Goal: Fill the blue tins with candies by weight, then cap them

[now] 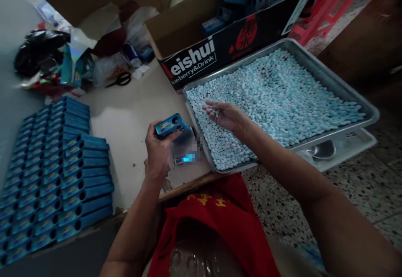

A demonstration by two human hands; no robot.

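My left hand [157, 148] is closed round a small blue candy box [172, 125], thumb across its front and fingers behind. The box is tilted above a small digital scale [185, 151] with a lit blue display; part of the scale is blurred. Over the left part of a metal tray [337, 70], my right hand [229, 116] is palm up with curled fingers, cupping a few small candies [215, 112]. Pale blue and white candies [276, 97] of the same kind fill the tray in a thick layer.
Stacked blue boxes [59, 168] stand at the left of the table [125, 114]. Behind the tray is a large carton [201, 55] holding more blue boxes. Scissors [121, 79], a can [132, 55] and plastic bags lie at the back left. A red stool [329, 11] stands at the right.
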